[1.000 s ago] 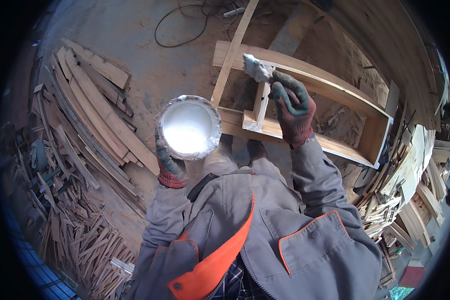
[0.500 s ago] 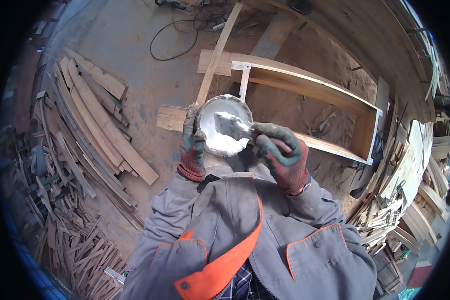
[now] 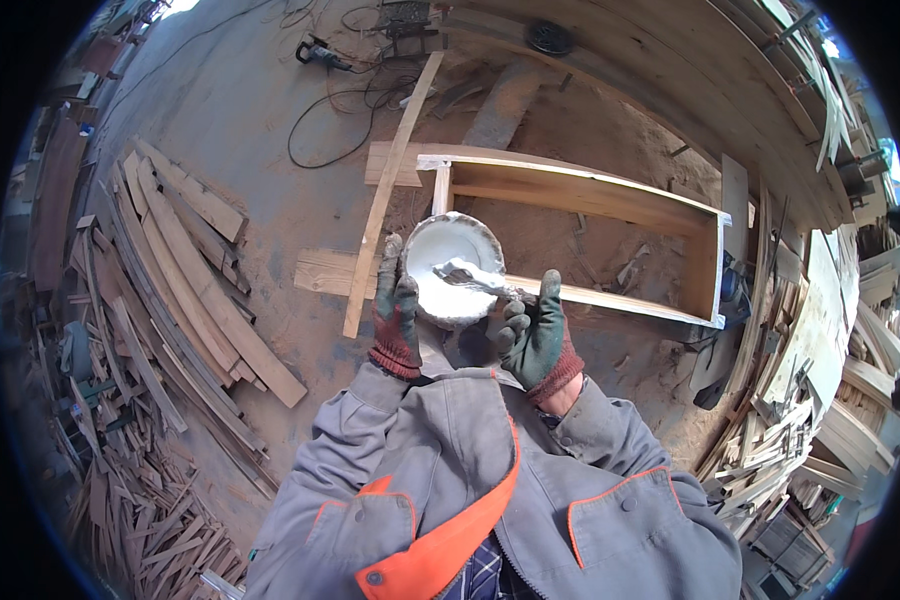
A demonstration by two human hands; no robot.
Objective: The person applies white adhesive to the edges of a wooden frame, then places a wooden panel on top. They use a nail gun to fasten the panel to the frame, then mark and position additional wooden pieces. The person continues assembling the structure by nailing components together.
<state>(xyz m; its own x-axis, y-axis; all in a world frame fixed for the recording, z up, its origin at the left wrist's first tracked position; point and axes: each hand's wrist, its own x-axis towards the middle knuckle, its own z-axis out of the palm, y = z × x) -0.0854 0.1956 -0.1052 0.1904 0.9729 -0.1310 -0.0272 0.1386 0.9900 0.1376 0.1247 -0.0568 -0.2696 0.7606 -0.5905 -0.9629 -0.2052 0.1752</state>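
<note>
A round tub (image 3: 431,306) with a crusted rim holds thick white paste. Its left side is gripped by my left hand (image 3: 396,310), in a green and red work glove, fingers along the wall. In the right glove, my right hand (image 3: 539,338) is closed round the handle of a paste-coated brush (image 3: 473,277), its thumb pointing up. The brush's white head lies over the tub, above or touching the paste; I cannot tell which. Just beyond the tub, a long open wooden frame (image 3: 580,188) with white-smeared corners rests on boards.
A narrow wooden strip (image 3: 395,190) lies left of the frame. Curved planks (image 3: 195,270) and scrap sticks (image 3: 170,510) are piled at the left. More offcuts (image 3: 770,400) lie at the right. A power tool (image 3: 320,55) and its black cable (image 3: 335,160) are on the dusty floor.
The brush has turned in the tub, its head now looking narrower. My right hand has rolled over, thumb up, and moved slightly left. The whole view has shifted, showing more floor ahead.
</note>
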